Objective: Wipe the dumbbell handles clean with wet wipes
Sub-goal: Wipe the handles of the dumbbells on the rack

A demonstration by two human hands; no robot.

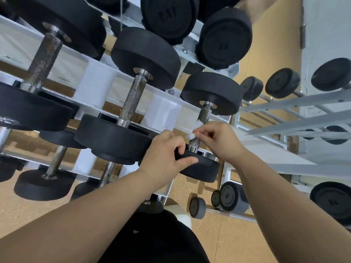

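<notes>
Left hand (pixel 165 156): fingers curled round the rim of the dumbbell's (pixel 212 92) near end plate (pixel 205 168).
Right hand (pixel 218 139): fingers pinch a white wet wipe (pixel 191 135) at the knurled handle (pixel 204 114).
Dumbbell location: on the white rack (pixel 95 84), at the right end of its row.
Obstruction: a larger dumbbell (pixel 133 97) lies just beside it on the left.
Below: a dumbbell marked 30 (pixel 231 196).

I see a bright, evenly lit view with only soft shadows under the dumbbell heads (pixel 146 54). The middle handle (pixel 133 97) glints, and the white rack (pixel 95 82) posts carry a pale sheen. The rails (pixel 296 122) at the right bow from wide-angle distortion. The wipe (pixel 192 135) is a blown-out smear; far-right dumbbells (pixel 283 82) look soft
</notes>
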